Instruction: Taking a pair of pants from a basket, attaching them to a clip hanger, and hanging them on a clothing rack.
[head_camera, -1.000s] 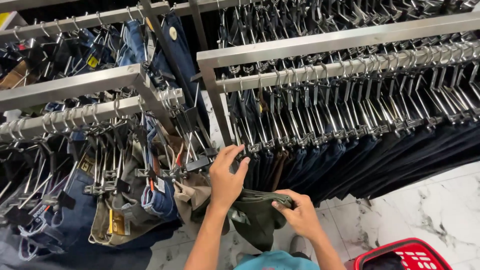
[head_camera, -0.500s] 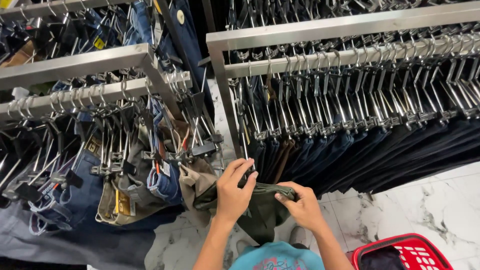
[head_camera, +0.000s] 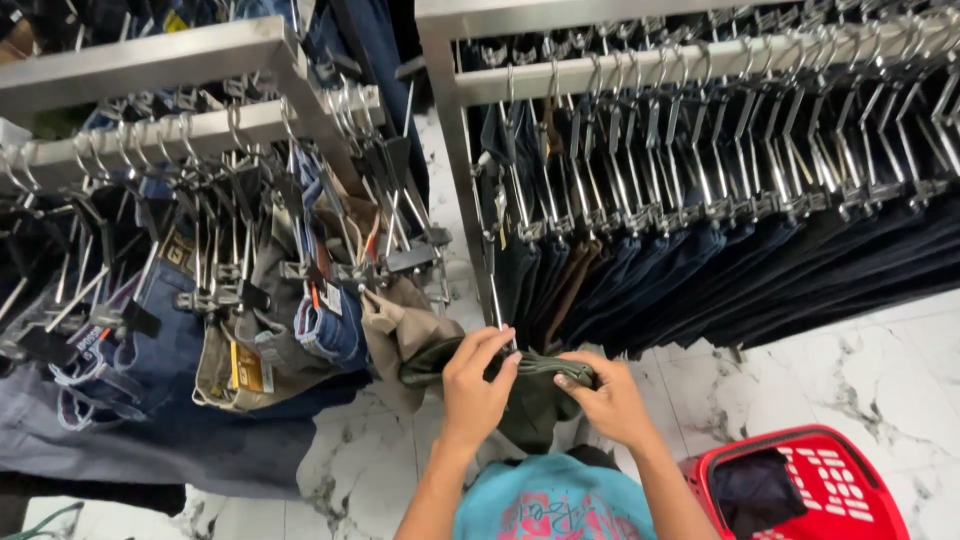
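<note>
Low in the middle of the frame, the left hand (head_camera: 473, 385) and right hand (head_camera: 608, 398) both grip olive trousers (head_camera: 530, 395). A red basket (head_camera: 850, 480) sits at lower right.

2 bare forearms are seen, with no sleeves reaching the wrists or elbows. No rings, watch or bracelets are noted on the left hand (head_camera: 474, 392) or the right hand (head_camera: 612, 398). A teal short-sleeved top (head_camera: 553, 505) is worn, printed across the chest with a pink and dark graphic, partly cut off by the frame.
</note>
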